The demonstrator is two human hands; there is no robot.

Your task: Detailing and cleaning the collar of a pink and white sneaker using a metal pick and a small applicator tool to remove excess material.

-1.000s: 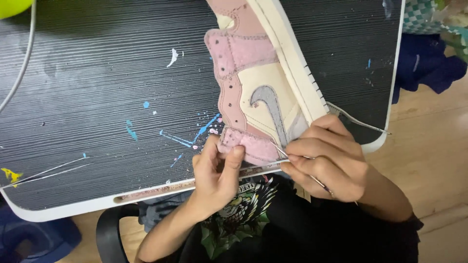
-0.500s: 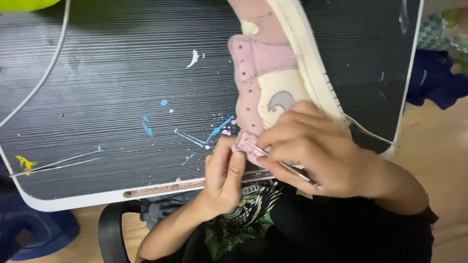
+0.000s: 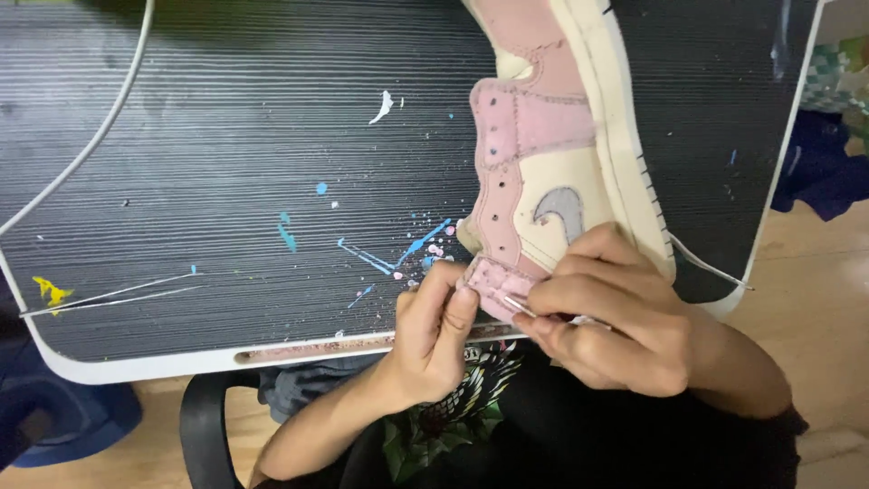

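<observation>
Pink-and-cream sneaker (image 3: 552,172) lies on its side at the near right of the dark ribbed surface (image 3: 226,136), its heel end at the near edge. Your left hand (image 3: 433,330) pinches the pink heel panel; your right hand (image 3: 615,321) is closed around a thin metal tool (image 3: 518,305) touching that panel. Risk: the tip slips and jabs your left fingertips, or scores the panel.

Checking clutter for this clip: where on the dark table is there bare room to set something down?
The widest free patch of the table lies between the white cable and the pink sneaker, with only paint specks. It is crowded at the near edge, where the left hand and right hand pinch the sneaker's end.
</observation>
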